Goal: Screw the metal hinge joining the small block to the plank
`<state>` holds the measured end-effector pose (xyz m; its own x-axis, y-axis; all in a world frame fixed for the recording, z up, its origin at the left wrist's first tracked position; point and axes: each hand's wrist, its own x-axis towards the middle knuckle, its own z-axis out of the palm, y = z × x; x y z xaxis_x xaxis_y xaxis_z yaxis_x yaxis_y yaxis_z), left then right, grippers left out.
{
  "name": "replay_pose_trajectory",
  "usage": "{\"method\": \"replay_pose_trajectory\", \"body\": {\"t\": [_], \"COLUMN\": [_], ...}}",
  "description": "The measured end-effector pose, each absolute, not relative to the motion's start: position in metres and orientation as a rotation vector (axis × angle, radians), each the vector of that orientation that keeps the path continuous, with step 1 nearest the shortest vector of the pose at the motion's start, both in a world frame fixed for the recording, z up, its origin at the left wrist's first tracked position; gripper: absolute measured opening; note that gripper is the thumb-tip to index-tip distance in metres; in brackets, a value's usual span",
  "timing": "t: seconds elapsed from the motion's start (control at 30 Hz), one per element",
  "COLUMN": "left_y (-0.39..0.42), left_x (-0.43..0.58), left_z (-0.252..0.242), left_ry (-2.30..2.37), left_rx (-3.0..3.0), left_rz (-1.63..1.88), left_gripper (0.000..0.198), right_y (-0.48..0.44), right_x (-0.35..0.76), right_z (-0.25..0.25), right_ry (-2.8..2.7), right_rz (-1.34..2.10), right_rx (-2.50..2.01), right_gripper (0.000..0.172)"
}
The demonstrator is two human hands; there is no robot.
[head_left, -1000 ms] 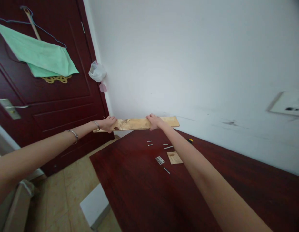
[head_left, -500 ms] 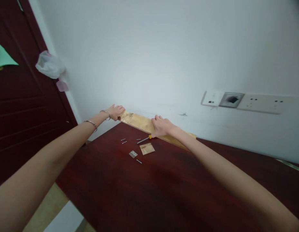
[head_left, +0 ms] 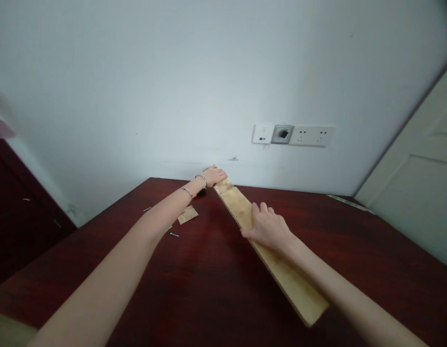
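Observation:
A long, pale wooden board (head_left: 238, 206) slants across the dark red table, its near end toward me on the right. My left hand (head_left: 215, 176) is closed over the board's far end, close to the wall. Around the middle of the board, my right hand (head_left: 268, 227) grips with the thumb on the left edge and fingers over the top. A small flat wooden piece (head_left: 189, 215) lies left of the board, with a screw (head_left: 174, 234) nearer me. Part of a black and yellow handle (head_left: 201, 192) shows by my left wrist. My left forearm covers the hinge.
The dark red tabletop (head_left: 194, 289) meets a white wall (head_left: 172, 96) at the back. Wall sockets (head_left: 293, 135) sit above the table. Another screw (head_left: 146, 209) lies left of my forearm. A thin strip (head_left: 349, 203) rests at the back right, near a pale door (head_left: 422, 178).
The board has swung from lying along the wall to pointing toward me, with both hands on it. My view has turned right, and my left forearm now covers the hinge.

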<state>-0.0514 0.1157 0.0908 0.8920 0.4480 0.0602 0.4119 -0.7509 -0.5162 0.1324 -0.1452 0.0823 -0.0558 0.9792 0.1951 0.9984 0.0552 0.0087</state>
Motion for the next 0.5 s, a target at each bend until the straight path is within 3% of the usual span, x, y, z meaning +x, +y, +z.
{"method": "replay_pose_trajectory", "body": {"t": [0.27, 0.5], "left_y": [0.105, 0.113], "left_x": [0.057, 0.102], "left_z": [0.062, 0.035], "left_ry": [-0.172, -0.173], "left_rx": [-2.557, -2.599], "left_rz": [-0.093, -0.105], "left_gripper": [0.035, 0.027], "right_y": [-0.189, -0.189], "right_x": [0.149, 0.137], "right_z": [0.038, 0.032], "right_ry": [-1.877, -1.718], "right_rz": [-0.203, -0.146], "right_rx": [-2.275, -2.332], "right_gripper": [0.076, 0.076]}}
